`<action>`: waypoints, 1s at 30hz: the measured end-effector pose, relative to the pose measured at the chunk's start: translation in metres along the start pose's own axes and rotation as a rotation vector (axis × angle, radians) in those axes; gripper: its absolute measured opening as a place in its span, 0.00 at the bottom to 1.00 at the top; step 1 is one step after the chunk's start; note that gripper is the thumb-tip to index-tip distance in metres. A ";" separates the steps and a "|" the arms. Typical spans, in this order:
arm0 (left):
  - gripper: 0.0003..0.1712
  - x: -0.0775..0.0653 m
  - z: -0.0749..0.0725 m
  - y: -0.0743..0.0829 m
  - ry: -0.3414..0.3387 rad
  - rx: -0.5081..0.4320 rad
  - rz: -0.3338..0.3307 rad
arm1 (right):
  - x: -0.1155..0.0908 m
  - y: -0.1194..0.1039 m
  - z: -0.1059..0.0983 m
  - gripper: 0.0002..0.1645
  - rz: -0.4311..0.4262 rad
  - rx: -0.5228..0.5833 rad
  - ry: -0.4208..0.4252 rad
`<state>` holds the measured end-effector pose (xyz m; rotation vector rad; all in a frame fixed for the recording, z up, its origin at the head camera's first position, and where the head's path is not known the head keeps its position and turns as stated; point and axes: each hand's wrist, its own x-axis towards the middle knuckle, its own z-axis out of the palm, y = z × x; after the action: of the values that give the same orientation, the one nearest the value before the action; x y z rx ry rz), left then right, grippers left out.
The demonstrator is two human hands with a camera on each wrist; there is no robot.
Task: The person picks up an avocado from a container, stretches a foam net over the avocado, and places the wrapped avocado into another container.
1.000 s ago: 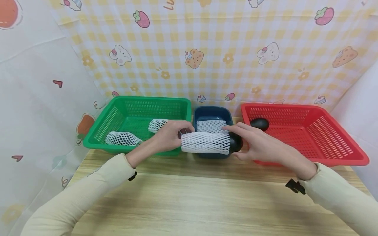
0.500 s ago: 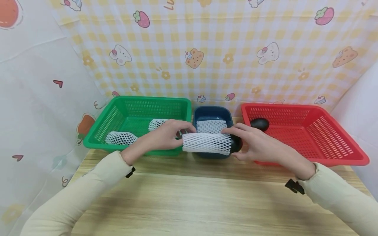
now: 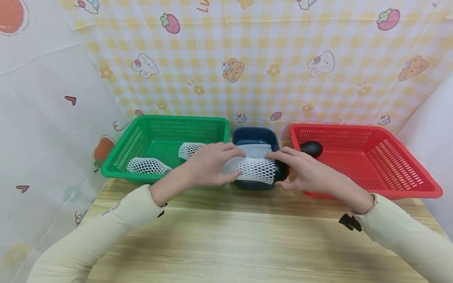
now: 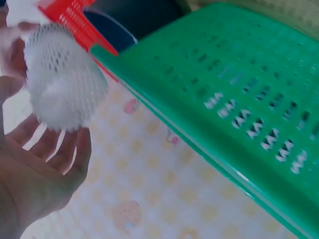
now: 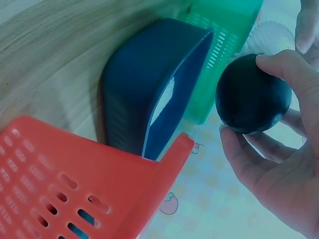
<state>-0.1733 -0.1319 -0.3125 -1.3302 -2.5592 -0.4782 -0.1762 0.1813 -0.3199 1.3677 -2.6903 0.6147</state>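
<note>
A dark, glossy eggplant [image 3: 281, 171] lies partly inside a white foam net sleeve [image 3: 257, 170], held level above the front of a navy bin [image 3: 255, 135]. My right hand [image 3: 311, 171] grips its bare end, thumb on one side and fingers on the other, as the right wrist view also shows. Around the sleeve's left end my left hand [image 3: 207, 165] curves its thumb and fingers. That end looks whitish and loose in the left wrist view, and what is inside it is hidden. Another foam net sleeve [image 3: 253, 149] lies in the navy bin.
A green basket [image 3: 141, 122] at the left holds two net-sleeved pieces [image 3: 146, 166]. At the right a red basket [image 3: 357, 157] has another dark eggplant [image 3: 311, 148] near its left wall. Both baskets flank the navy bin on the wooden table [image 3: 226, 239], before a patterned cloth [image 3: 212, 47].
My left hand has shifted right, farther over the sleeve, with thumb and fingers now around its left end. The right hand has barely moved and still grips the eggplant.
</note>
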 end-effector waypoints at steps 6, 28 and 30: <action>0.24 0.006 0.013 0.007 0.047 0.122 0.012 | 0.003 -0.001 0.003 0.48 -0.016 0.017 0.012; 0.22 0.012 0.022 0.011 0.016 0.181 -0.019 | 0.005 -0.006 0.007 0.51 0.004 0.127 0.036; 0.22 0.012 0.021 0.011 0.016 0.183 -0.019 | 0.005 -0.006 0.007 0.50 -0.005 0.141 0.052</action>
<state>-0.1723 -0.1090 -0.3259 -1.2345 -2.5342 -0.2491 -0.1740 0.1713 -0.3236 1.3684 -2.6465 0.8416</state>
